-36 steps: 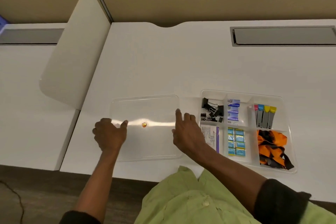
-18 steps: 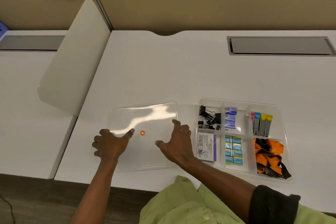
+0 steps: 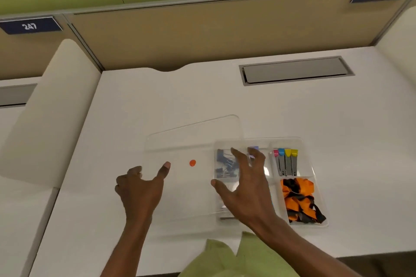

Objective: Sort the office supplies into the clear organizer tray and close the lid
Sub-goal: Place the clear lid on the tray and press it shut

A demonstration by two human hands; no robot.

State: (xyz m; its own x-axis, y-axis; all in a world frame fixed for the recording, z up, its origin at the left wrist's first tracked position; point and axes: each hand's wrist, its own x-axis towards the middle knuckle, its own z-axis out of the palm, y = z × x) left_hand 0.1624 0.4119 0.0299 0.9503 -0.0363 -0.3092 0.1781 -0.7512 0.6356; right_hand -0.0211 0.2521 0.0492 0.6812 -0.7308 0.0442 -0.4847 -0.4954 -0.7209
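Observation:
The clear lid, marked by a small orange dot, is raised off the desk and tilted. Its right edge overlaps the left side of the clear organizer tray. My left hand grips the lid's left edge with the thumb on top. My right hand holds its right part, above the tray's left compartments. The tray holds black binder clips, coloured-top metal pieces and an orange-and-black lanyard. My right hand hides the items in the tray's middle compartments.
The white desk has a grey cable hatch at the back right. A cream divider panel rises on the left, a tan partition wall behind. My green shirt is at the bottom edge.
The lid was lying flat on the desk left of the tray. Both hands have lifted it and carried it right, so it now overlaps the tray. The camera tilted up.

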